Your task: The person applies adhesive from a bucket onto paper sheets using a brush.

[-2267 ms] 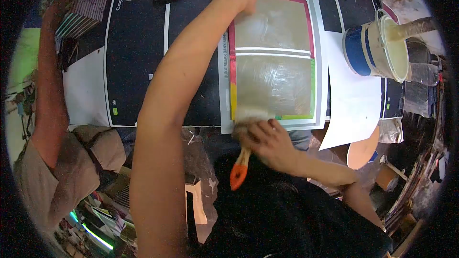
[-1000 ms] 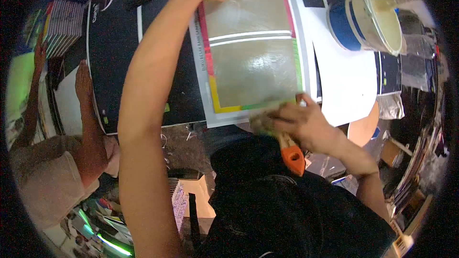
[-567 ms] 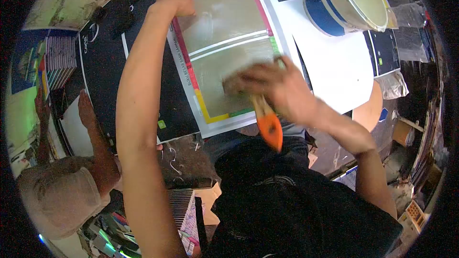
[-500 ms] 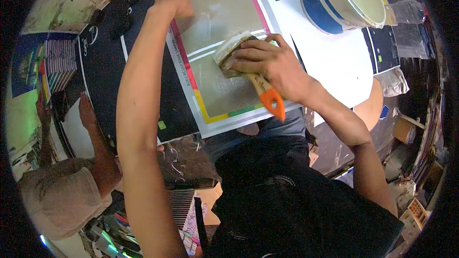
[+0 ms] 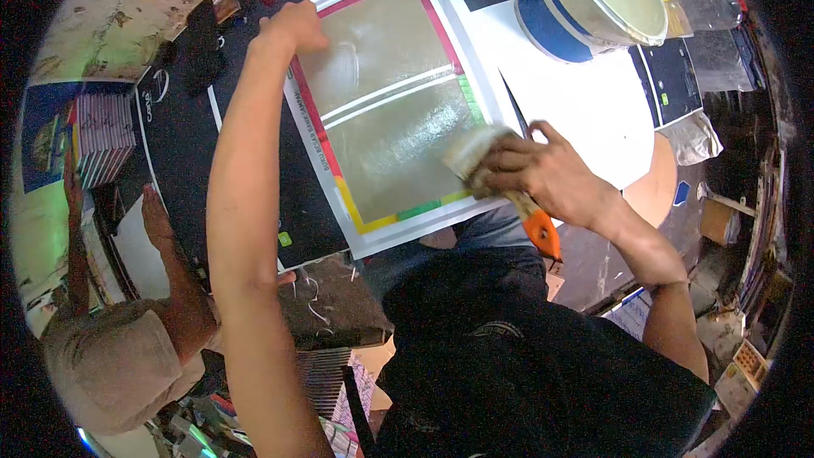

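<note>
A wide paintbrush (image 5: 530, 212) with pale bristles and an orange handle end is gripped in my right hand (image 5: 551, 174). Its bristles (image 5: 479, 151) are over the lower right edge of a printed sheet (image 5: 386, 165). The sheet has a grey middle, a white split line and a red, yellow and green border; wet, shiny streaks (image 5: 432, 129) show on the lower half. My left hand (image 5: 297, 27) is closed at the sheet's upper left edge, its thumb side on the grey surface; some of its fingers are hidden.
A white and blue bucket (image 5: 555, 13) of pale liquid stands at the upper right on white paper (image 5: 585, 119). Black boards (image 5: 246, 170) lie under the sheet. At the left, a person (image 5: 119, 365) sits near a stack of books (image 5: 106, 136).
My right hand has moved the brush right and down, from the sheet's middle to its lower right edge. The left hand keeps its place on the sheet. The whole view has shifted slightly.
</note>
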The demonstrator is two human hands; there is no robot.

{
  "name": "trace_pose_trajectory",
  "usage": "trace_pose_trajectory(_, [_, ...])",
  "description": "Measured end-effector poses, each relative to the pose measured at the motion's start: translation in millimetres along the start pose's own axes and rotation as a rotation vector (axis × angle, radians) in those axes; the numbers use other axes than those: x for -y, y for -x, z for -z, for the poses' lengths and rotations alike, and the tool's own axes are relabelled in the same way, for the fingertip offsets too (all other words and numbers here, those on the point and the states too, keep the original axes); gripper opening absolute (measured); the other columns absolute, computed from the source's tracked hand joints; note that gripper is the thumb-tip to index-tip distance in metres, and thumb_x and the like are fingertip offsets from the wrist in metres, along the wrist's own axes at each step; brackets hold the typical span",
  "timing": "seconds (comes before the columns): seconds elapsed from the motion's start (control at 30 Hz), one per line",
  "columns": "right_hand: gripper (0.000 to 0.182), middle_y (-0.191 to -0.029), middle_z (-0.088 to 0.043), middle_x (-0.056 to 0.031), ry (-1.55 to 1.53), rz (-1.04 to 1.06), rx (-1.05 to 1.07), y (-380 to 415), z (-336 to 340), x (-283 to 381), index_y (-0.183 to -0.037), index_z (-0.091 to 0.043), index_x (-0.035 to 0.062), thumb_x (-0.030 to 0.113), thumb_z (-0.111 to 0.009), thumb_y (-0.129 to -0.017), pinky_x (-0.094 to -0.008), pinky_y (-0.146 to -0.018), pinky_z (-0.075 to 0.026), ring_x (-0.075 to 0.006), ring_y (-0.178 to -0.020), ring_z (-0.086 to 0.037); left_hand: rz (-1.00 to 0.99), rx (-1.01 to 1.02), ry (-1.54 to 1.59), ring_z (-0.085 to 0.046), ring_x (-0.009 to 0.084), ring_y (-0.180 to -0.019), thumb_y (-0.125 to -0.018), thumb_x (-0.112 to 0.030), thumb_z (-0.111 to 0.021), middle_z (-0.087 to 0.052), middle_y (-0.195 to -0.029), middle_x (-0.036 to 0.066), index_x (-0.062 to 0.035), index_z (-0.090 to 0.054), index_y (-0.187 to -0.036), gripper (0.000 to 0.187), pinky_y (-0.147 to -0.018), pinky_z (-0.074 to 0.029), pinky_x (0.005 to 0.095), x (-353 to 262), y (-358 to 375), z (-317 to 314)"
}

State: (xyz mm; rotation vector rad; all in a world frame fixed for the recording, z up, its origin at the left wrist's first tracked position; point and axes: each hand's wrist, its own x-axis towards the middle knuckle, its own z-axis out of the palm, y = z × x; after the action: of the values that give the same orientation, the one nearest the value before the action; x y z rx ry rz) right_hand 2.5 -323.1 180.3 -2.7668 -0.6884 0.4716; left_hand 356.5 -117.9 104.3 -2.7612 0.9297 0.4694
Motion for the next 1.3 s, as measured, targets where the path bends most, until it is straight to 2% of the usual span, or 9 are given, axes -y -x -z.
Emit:
trace_pose_trajectory(0.17, [0.026,-0.108,-0.068,-0.0058,-0.473,0.023,0.135,60,28,-12,-0.106,-0.069,0.0155,0.016,-0.064,-0.08,-0.0416,-0.089,-0.043,-0.0229,-0.099,-0.064,-0.029,-0.114,0.032,-0.052,0.0335,-0.114,-0.07,-0.035,-0.07,-0.061,-0.116,0.012,-0.0171,-0.069,-0.104,0.038,-0.096,-0.038,0.0573,-7,33,1])
trace_pose_trajectory(0.33, [0.021,-0.095,-0.068,-0.009,-0.665,-0.573,-0.586,50,38,-8,-0.095,-0.07,0.0012,0.013,-0.074,-0.078,-0.0265,-0.074,-0.05,-0.0164,-0.085,-0.064,-0.215,-0.479,0.576,-0.051,0.0331,-0.108,-0.075,-0.028,-0.07,-0.058,-0.109,0.012,-0.0118,-0.063,-0.106,0.036,-0.09,-0.042,0.0495,-3,141,-40])
trace_pose_trajectory(0.47, [0.03,-0.089,-0.067,-0.0057,-0.812,-0.641,-0.993,-56,-6,-31,-0.093,-0.065,-0.0005,0.023,-0.076,-0.078,-0.0258,-0.068,-0.05,-0.0101,-0.077,-0.061,-0.206,-0.319,0.443,-0.05,0.0296,-0.101,-0.068,-0.038,-0.075,-0.054,-0.105,0.01,-0.0114,-0.057,-0.106,0.05,-0.084,-0.039,0.0433,-32,225,-58])
trace_pose_trajectory(0.67, [0.03,-0.083,-0.066,-0.0077,-0.817,-0.345,-0.871,-203,-33,20,-0.09,-0.063,0.0018,0.029,-0.072,-0.08,-0.0315,-0.07,-0.049,-0.0159,-0.076,-0.062,-0.09,-0.113,0.332,-0.049,0.0288,-0.104,-0.065,-0.044,-0.073,-0.052,-0.11,0.011,-0.0059,-0.053,-0.112,0.064,-0.086,-0.035,0.0469,-66,249,-61])
trace_pose_trajectory(0.97, [0.028,-0.087,-0.069,-0.0095,-0.227,-0.651,-0.87,-63,-13,-118,-0.098,-0.066,-0.003,0.02,-0.071,-0.083,-0.0266,-0.067,-0.05,-0.0113,-0.074,-0.062,-0.048,-0.126,0.357,-0.049,0.0271,-0.107,-0.069,-0.038,-0.071,-0.052,-0.11,0.012,-0.0022,-0.055,-0.11,0.056,-0.088,-0.034,0.0482,-69,251,-62])
trace_pose_trajectory(1.07, [0.024,-0.09,-0.069,-0.0077,-0.389,-0.491,-0.996,-73,19,-100,-0.103,-0.065,-0.0016,0.014,-0.068,-0.085,-0.027,-0.074,-0.05,-0.013,-0.08,-0.062,-0.155,-0.127,0.331,-0.049,0.0291,-0.105,-0.073,-0.037,-0.068,-0.052,-0.109,0.012,-0.0027,-0.055,-0.11,0.052,-0.09,-0.036,0.0501,-81,248,-57])
trace_pose_trajectory(1.2, [0.022,-0.1,-0.067,-0.0082,-0.359,-0.121,-0.617,-126,47,-78,-0.103,-0.065,0.0013,0.009,-0.066,-0.083,-0.0301,-0.086,-0.046,-0.0158,-0.094,-0.061,-0.315,-0.091,0.34,-0.05,0.0276,-0.104,-0.074,-0.031,-0.065,-0.053,-0.106,0.012,-0.002,-0.056,-0.106,0.043,-0.089,-0.036,0.0472,-121,244,-66])
trace_pose_trajectory(1.27, [0.021,-0.097,-0.066,-0.012,-0.079,0.061,-0.589,-166,37,-134,-0.103,-0.065,0.003,0.006,-0.064,-0.082,-0.0325,-0.081,-0.048,-0.0219,-0.09,-0.063,-0.309,-0.067,0.321,-0.051,0.027,-0.104,-0.074,-0.029,-0.065,-0.053,-0.105,0.012,-0.0019,-0.056,-0.104,0.041,-0.089,-0.036,0.046,-123,242,-63])
trace_pose_trajectory(1.3, [0.02,-0.096,-0.066,-0.0135,-0.093,-0.066,-0.618,-183,38,-161,-0.101,-0.065,0.0029,0.005,-0.063,-0.082,-0.0345,-0.079,-0.049,-0.026,-0.087,-0.064,-0.308,-0.061,0.337,-0.051,0.0268,-0.104,-0.074,-0.029,-0.065,-0.054,-0.105,0.012,-0.0018,-0.056,-0.103,0.041,-0.089,-0.036,0.0455,-122,243,-60])
